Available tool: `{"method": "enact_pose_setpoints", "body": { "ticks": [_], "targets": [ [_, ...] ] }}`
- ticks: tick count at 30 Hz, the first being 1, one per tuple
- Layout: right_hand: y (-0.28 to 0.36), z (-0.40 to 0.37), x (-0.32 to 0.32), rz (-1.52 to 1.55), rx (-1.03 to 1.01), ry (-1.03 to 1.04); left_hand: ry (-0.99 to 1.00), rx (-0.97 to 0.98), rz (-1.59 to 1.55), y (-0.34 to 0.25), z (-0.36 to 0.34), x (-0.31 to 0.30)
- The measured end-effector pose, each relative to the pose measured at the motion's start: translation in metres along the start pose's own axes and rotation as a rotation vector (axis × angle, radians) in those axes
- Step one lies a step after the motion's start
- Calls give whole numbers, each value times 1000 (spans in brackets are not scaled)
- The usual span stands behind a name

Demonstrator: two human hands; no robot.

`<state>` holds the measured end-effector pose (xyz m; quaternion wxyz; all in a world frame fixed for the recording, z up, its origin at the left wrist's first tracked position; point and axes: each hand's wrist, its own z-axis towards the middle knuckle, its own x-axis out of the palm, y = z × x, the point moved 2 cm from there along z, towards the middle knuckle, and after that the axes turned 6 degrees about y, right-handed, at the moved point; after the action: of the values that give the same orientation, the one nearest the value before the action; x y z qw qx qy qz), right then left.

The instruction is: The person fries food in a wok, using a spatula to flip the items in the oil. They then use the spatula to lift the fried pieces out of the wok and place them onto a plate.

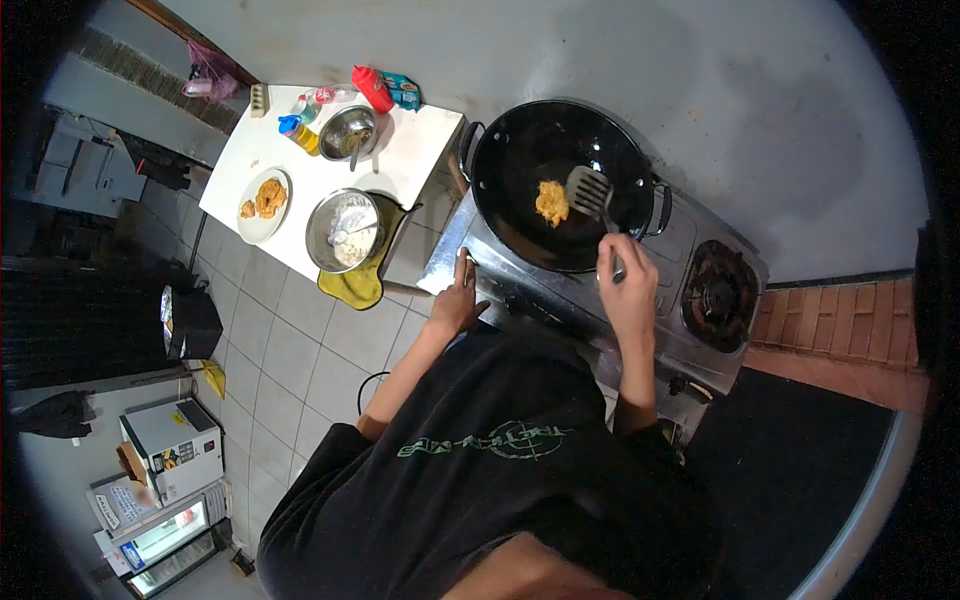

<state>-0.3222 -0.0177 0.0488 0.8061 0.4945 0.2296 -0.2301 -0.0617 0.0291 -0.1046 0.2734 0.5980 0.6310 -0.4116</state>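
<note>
My right hand (628, 272) is closed round the handle of a slotted spatula (588, 190). The spatula's head is inside a large black wok (510, 235), right beside a golden piece of frying food (551, 203). The wok stands on the left burner of a steel gas stove (490, 262). My left hand (457, 303) is at the stove's front left corner, fingers stretched out and holding nothing.
On the white table (420, 140) at left are a plate (262, 232) of fried pieces, a bowl of flour (350, 262), a steel bowl with a spoon (345, 122) and a red squeeze bottle (370, 88). A second burner (720, 297) lies right of the wok.
</note>
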Motion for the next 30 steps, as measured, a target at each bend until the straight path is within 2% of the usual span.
{"method": "enact_pose_setpoints", "body": {
  "ticks": [2, 4, 5, 9, 11, 12, 15, 20, 22, 25, 30],
  "targets": [
    [2, 6, -5, 4, 17, -61, -56, 21, 11, 3, 1, 6],
    [-4, 9, -9, 65, 177, -159, -59, 25, 3, 3, 2, 7],
    [-6, 9, -13, 78, 359, -85, -64, 30, -4, 4, 2, 7],
    [-44, 7, 9, 195, 287, -192, -72, 38, -12, 6, 5, 12],
    [-65, 4, 23, 370, 329, -175, -84, 43, -7, 6, 6, 12],
    [-64, 6, 25, 370, 329, -174, -83, 42, -7, 6, 5, 12],
    [-54, 8, 35, 625, 454, -122, -81, 34, 5, 5, 4, 11],
    [-61, 9, 45, 430, 408, -99, -80, 35, 7, 5, 5, 13],
    [-47, 15, 35, 275, 304, -10, -73, 27, 10, 4, 4, 11],
    [-48, 16, 29, 201, 313, 81, -72, 26, 8, 3, 5, 11],
    [-32, 22, 20, 60, 187, 92, -60, 12, 10, 2, 5, 9]
  ]
}}
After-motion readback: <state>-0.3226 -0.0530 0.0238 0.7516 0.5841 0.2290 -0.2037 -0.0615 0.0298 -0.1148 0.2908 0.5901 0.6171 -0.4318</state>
